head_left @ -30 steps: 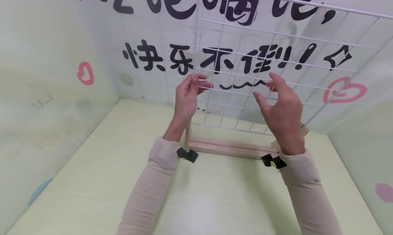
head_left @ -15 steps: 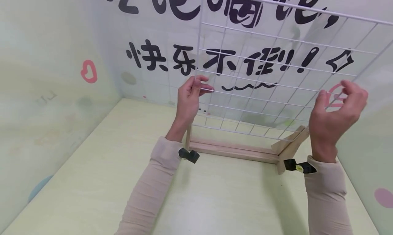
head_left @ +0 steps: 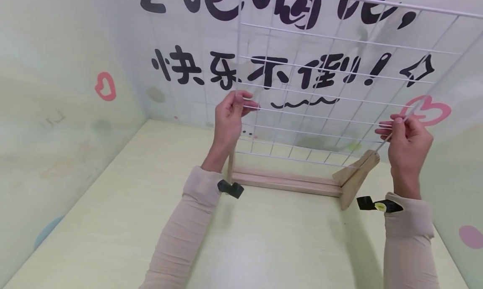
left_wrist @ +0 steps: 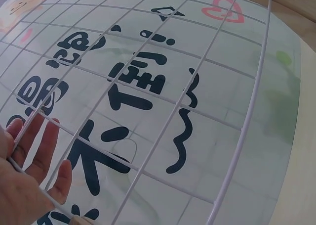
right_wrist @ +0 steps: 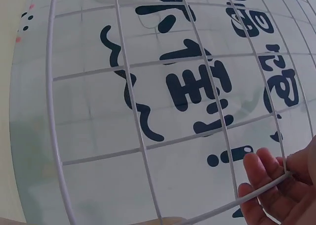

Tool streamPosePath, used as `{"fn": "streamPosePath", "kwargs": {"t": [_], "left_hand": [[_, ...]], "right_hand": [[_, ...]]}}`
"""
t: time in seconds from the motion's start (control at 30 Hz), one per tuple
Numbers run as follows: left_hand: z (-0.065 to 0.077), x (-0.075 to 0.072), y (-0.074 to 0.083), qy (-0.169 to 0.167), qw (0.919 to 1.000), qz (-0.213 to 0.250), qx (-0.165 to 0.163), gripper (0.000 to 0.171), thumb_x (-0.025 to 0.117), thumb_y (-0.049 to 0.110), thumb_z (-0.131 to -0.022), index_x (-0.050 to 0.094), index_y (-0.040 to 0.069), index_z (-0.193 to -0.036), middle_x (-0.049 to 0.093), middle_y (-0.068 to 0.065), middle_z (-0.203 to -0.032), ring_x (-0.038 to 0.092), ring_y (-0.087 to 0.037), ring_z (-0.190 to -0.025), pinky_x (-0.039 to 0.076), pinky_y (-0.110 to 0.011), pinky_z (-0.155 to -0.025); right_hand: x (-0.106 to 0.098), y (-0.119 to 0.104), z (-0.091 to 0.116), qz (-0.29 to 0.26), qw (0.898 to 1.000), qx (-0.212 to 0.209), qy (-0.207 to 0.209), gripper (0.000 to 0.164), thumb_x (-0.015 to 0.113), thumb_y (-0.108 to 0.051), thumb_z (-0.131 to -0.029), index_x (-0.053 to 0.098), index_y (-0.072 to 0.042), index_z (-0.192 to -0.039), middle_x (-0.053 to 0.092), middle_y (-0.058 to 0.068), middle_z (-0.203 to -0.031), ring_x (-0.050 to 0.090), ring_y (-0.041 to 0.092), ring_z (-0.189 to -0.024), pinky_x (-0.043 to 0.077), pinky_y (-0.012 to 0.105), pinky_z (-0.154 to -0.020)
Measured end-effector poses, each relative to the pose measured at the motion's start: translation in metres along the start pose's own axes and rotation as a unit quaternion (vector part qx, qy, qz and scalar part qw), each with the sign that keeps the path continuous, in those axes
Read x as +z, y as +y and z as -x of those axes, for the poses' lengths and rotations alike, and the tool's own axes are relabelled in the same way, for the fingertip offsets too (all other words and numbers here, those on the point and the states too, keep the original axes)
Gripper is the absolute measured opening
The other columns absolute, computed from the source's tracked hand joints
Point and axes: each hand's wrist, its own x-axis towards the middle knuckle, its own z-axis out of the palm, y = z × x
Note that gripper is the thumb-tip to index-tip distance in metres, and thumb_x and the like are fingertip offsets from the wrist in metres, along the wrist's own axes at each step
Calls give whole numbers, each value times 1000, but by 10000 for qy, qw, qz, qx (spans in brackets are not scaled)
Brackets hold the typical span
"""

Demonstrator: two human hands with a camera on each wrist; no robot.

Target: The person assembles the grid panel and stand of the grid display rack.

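Note:
A white wire grid panel [head_left: 377, 2] stands tilted over a low wooden stand [head_left: 286, 187]. At the panel's left edge, my left hand [head_left: 228, 123] pinches the border wire between thumb and fingers, with some fingertips reaching behind the mesh. My right hand [head_left: 409, 144] grips the right border wire with thumb and fingers. Through the right wrist view, the fingers [right_wrist: 259, 168] curl about that wire near a cross-wire joint. The panel's lower right side overlaps the stand's shaped right end piece [head_left: 358, 182]; my left forearm and hand partly hide the left end piece [head_left: 231, 167].
A pale tabletop [head_left: 256, 238] lies beneath the stand. Behind the panel is a light wall [head_left: 181, 108] with large black lettering and pink hearts. Side walls [head_left: 56, 134] close in the left and right. Each sleeve cuff carries a small black device [head_left: 230, 189].
My right hand has moved right, from in front of the mesh to the panel's right border wire, and now grips it. My left hand keeps its hold on the left edge.

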Motion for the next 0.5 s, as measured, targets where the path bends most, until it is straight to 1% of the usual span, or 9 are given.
{"fn": "streamPosePath", "kwargs": {"t": [0.03, 0.07, 0.1, 0.17, 0.23, 0.3, 0.4, 0.5], "left_hand": [[0, 0, 0, 13, 10000, -27, -16, 37, 42, 21, -105, 60, -11, -108, 73, -15, -90, 72, -16, -86, 56, -35, -92], [1, 0, 0, 17, 10000, -75, -45, 36, 42, 22, -105, 60, -10, -108, 73, -14, -90, 72, -18, -88, 56, -34, -92], [1, 0, 0, 11, 9999, -117, -67, 36, 42, 22, -105, 61, -8, -108, 73, -14, -90, 72, -19, -89, 56, -34, -92], [2, 0, 0, -5, 9997, -205, -105, 37, 42, 24, -105, 62, -7, -108, 73, -14, -91, 72, -22, -92, 56, -34, -92], [2, 0, 0, -25, 9997, -218, -134, 37, 41, 24, -105, 62, -7, -108, 73, -16, -92, 72, -24, -93, 56, -34, -92], [2, 0, 0, -47, 9996, -239, -157, 38, 41, 25, -105, 62, -7, -109, 73, -17, -93, 72, -25, -95, 55, -35, -93], [2, 0, 0, -77, 9993, -276, -224, 38, 41, 26, -105, 62, -6, -110, 73, -17, -93, 71, -23, -95, 54, -34, -92], [3, -1, 0, -86, 9990, -337, -280, 38, 40, 26, -106, 62, -4, -109, 73, -16, -94, 71, -21, -96, 53, -33, -91]], "right_hand": [[-1, 1, -1, -309, 9995, 103, -53, 13, 62, -9, -97, 73, -4, -97, 73, 0, -79, 70, 8, -62, 55, 14, -62], [-2, 2, -2, -492, 9987, 135, -64, 13, 62, -7, -96, 74, -3, -94, 73, 1, -76, 70, 9, -60, 55, 14, -60], [-2, 3, -2, -606, 9980, 148, -60, 13, 61, -5, -96, 74, -3, -91, 73, 2, -74, 69, 9, -58, 55, 15, -58], [-1, 5, -3, -655, 9977, 153, -44, 15, 60, -3, -96, 73, -3, -89, 72, 2, -71, 69, 9, -56, 54, 15, -57], [0, 6, -4, -604, 9980, 159, -24, 17, 59, -1, -96, 73, -4, -87, 72, 1, -70, 68, 9, -54, 54, 15, -56], [-1, 7, -3, -419, 9989, 210, 8, 19, 59, -2, -97, 73, -6, -86, 71, -1, -70, 68, 8, -54, 54, 15, -56], [-2, 8, -1, -79, 9994, 318, 59, 19, 59, -5, -97, 73, -11, -86, 71, -4, -72, 68, 6, -55, 53, 13, -57], [-4, 9, 1, 153, 9991, 387, 65, 18, 60, -7, -98, 74, -13, -87, 72, -6, -73, 68, 5, -57, 53, 12, -57]]}}
